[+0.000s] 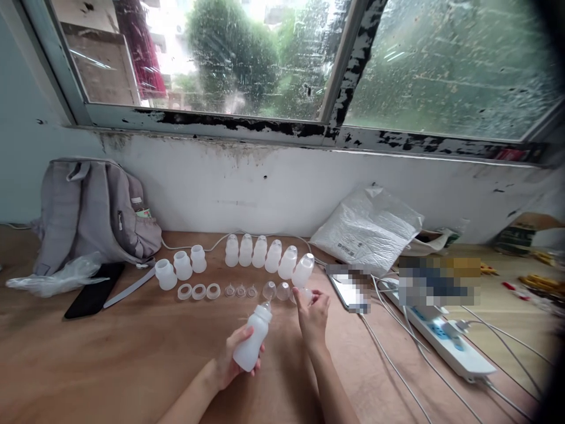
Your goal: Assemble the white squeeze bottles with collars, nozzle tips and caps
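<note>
My left hand [229, 359] is wrapped round a white translucent baby bottle [252, 343] with a nipple on top, held tilted above the wooden table [132, 353]. My right hand [312, 313] pinches a clear dome cap [305, 294] at the right end of a row of caps. Behind stand several assembled bottles [267, 254], three open bottle bodies [182, 266], three screw rings [199, 291], three loose nipples [241, 290] and two more clear caps [276, 290].
A grey backpack [95, 212] leans on the wall at left, with a black phone [93, 290] and crumpled plastic [57, 278] before it. To the right lie a white plastic bag [368, 227], a phone [348, 288], cables and a power strip [445, 341].
</note>
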The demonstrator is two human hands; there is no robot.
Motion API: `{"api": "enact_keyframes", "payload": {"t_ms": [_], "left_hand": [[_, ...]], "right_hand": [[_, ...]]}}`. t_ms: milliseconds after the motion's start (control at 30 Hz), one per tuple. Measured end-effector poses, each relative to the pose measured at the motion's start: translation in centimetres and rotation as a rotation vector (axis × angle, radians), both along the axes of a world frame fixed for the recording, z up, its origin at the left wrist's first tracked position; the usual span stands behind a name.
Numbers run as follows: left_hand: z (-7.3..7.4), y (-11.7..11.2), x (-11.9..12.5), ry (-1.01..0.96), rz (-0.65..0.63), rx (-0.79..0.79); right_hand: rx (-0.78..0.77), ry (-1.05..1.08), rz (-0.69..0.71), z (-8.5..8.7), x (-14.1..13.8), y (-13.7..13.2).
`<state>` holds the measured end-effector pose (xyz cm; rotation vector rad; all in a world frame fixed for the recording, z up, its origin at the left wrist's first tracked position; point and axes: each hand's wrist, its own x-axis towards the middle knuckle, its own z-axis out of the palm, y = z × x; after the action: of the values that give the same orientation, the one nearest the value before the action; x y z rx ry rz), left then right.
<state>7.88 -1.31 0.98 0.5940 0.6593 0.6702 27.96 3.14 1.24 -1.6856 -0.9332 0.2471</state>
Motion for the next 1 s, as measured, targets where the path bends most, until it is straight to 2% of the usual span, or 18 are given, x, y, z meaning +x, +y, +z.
{"api": "enact_keyframes", "payload": {"t_ms": [133, 300, 400, 633, 733, 800, 867, 933, 1000], "left_hand": [[0.1, 0.3, -0.3, -0.003, 0.082, -0.036], [0.0, 0.3, -0.4, 0.007, 0.093, -0.005], [-0.2, 0.4, -0.4, 0.009, 0.098, 0.002], [0.1, 0.3, -0.4, 0.018, 0.083, 0.046], [0.3, 0.3, -0.3, 0.018, 0.073, 0.089], [0.3, 0.3, -0.4, 0.025, 0.064, 0.129], [0.3, 0.4, -0.5, 0.046, 0.053, 0.18], [0.2, 0.4, -0.6, 0.085, 0.046, 0.222], [0.0, 0.6, -0.7, 0.131, 0.039, 0.251]], "right_hand": [[-0.129, -0.154, 0.067, -0.7, 0.6, 0.1], [-0.309, -0.247, 0.096, -1.5, 1.2, -0.1], [-0.345, -0.263, 0.091, -1.9, 1.3, -0.1], [-0.301, -0.23, 0.083, -2.8, 1.6, 0.4], [-0.287, -0.201, 0.07, -2.6, 1.6, 0.5], [-0.213, -0.222, 0.024, -2.0, 1.2, 0.3], [-0.035, -0.255, -0.009, -1.1, 0.2, -0.2], [0.128, -0.234, 0.059, -0.2, -1.2, -0.9], [0.124, -0.127, 0.271, 0.4, -3.0, -1.7]]}}
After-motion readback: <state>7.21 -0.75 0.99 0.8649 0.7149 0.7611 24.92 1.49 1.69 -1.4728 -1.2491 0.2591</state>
